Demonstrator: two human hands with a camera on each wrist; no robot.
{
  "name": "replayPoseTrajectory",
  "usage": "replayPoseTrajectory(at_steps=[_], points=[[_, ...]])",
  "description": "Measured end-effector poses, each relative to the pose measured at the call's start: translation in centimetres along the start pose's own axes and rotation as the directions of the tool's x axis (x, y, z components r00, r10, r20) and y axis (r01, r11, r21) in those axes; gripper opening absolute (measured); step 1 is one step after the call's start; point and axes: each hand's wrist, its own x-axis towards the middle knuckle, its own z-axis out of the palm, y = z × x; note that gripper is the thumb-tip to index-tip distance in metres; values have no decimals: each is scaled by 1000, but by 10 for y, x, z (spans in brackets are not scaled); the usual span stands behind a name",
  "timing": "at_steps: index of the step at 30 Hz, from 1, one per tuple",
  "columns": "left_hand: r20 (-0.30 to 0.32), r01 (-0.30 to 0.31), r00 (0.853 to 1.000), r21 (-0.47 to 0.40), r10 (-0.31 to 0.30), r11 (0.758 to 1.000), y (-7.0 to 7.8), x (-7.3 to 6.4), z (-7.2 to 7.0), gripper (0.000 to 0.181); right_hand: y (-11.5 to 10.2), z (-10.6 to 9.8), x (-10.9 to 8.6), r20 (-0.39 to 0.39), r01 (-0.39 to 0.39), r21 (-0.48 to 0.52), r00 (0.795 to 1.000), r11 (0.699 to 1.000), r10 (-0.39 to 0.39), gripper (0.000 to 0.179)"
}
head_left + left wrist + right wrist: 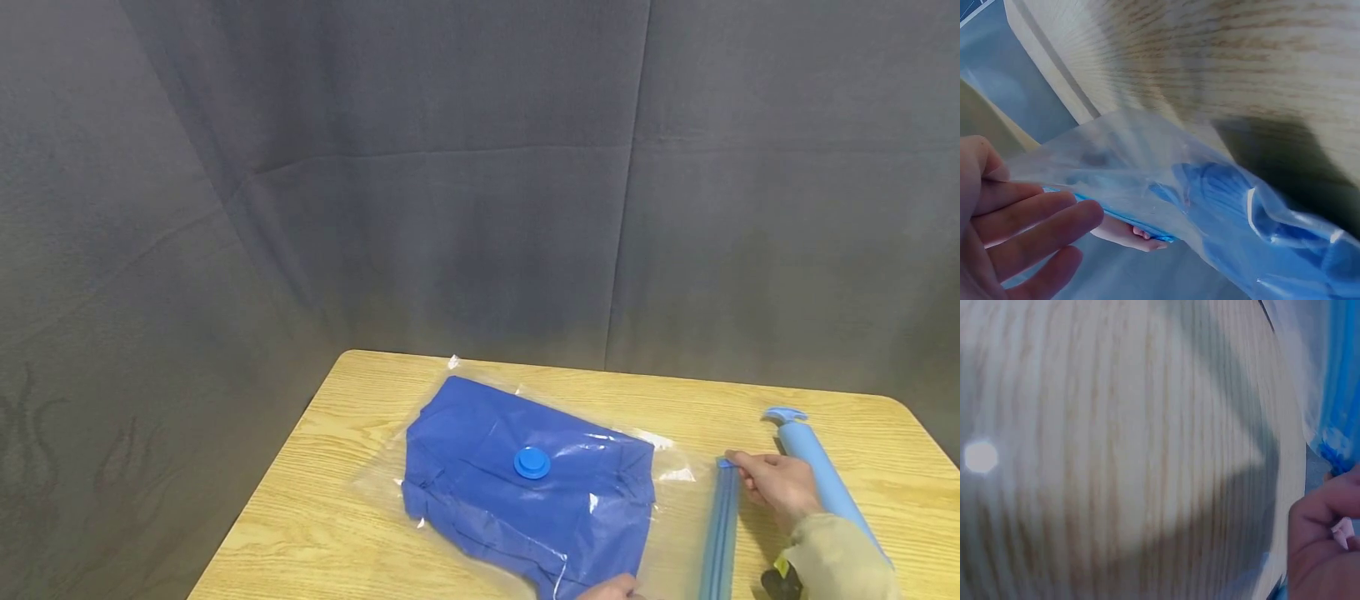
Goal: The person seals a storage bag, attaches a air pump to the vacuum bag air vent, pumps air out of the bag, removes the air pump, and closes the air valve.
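Note:
A clear vacuum storage bag (678, 533) lies across the table, with folded blue fabric (480, 450) inside and a round blue valve cap (532, 463) on top. Along its right end runs a blue zip strip (722, 533). My right hand (780, 483) pinches the strip's far corner between thumb and fingers. At the bottom edge of the head view, only part of my left hand (611, 587) shows. The left wrist view has that hand (1029, 231) pinching the bag's clear plastic edge, its other fingers loosely extended. The right wrist view catches the right hand (1329, 537) beside the blue strip.
A light blue hand pump (828, 483) with a T-shaped handle (786, 413) lies right of the bag, partly behind the right forearm. The wooden table (300, 500) ends at the back near a grey curtain (450, 250).

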Motion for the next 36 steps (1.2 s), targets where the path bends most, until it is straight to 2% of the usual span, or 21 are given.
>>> replayPoseTrajectory(at_steps=[1, 2, 3, 4, 5, 7, 10, 12, 14, 17, 20, 23, 25, 27, 28, 31, 32, 33, 34, 36], points=[[-11, -91, 996, 127, 93, 988, 5, 0, -23, 15, 1, -1, -1, 8, -4, -18, 1000, 1000, 4, 35], [-37, -158, 984, 244, 172, 957, 12, 0, -47, 15, 1, -2, -1, 18, -7, -42, 1000, 999, 7, 38], [-37, -208, 971, 357, 236, 911, 17, 0, -66, 10, 2, -3, -2, 28, -11, -68, 1000, 998, 13, 41], [-26, -234, 962, 438, 272, 868, 23, 1, -85, 6, 3, -4, -3, 43, -19, -87, 999, 996, 22, 43], [-36, -243, 956, 465, 292, 851, 27, 2, -98, 7, 4, -5, -5, 64, -18, -96, 998, 995, 24, 44], [-36, -251, 951, 493, 308, 833, 34, 3, -118, 8, 6, -7, -7, 121, -26, -94, 992, 995, 38, 43], [-24, -262, 947, 518, 320, 814, 38, 4, -132, 6, 8, -9, -11, 215, -38, -65, 975, 997, 52, 39], [-7, -259, 949, 557, 316, 789, 42, 6, -137, 9, 9, -10, -15, 289, -43, -47, 956, 998, 55, 38], [33, -261, 953, 592, 301, 763, 46, 8, -142, 18, 11, -10, -18, 375, -31, -51, 926, 998, 48, 40], [106, -269, 959, 635, 263, 724, 51, 10, -146, 30, 14, -9, -25, 497, 4, -52, 868, 999, 22, 40], [117, -267, 960, 644, 252, 717, 52, 10, -147, 33, 15, -6, -32, 583, 42, -58, 813, 997, -1, 40], [77, -253, 961, 636, 266, 729, 52, 10, -143, 34, 15, -2, -37, 658, 57, -19, 752, 998, -31, 37], [62, -243, 962, 632, 264, 736, 52, 11, -142, 35, 14, 0, -40, 692, 52, 26, 719, 998, -55, 32], [74, -236, 967, 623, 244, 746, 53, 11, -143, 35, 13, 0, -41, 716, 46, 64, 694, 997, -78, 25], [90, -231, 971, 611, 223, 757, 54, 11, -144, 36, 12, 1, -41, 719, 47, 77, 689, 996, -88, 22], [165, -183, 980, 532, 111, 827, 57, 12, -150, 40, 11, 0, -41, 714, 51, 85, 694, 995, -97, 17], [184, -154, 980, 495, 71, 855, 58, 13, -151, 41, 11, -1, -40, 712, 57, 85, 694, 995, -101, 16], [199, -130, 979, 469, 39, 873, 58, 12, -153, 42, 11, -1, -40, 712, 60, 88, 694, 994, -105, 15], [205, -106, 979, 453, 12, 885, 57, 12, -154, 43, 11, -2, -39, 709, 67, 88, 696, 994, -110, 15], [181, -73, 983, 454, -11, 888, 53, 9, -155, 44, 10, -4, -38, 708, 64, 93, 698, 994, -111, 15]])
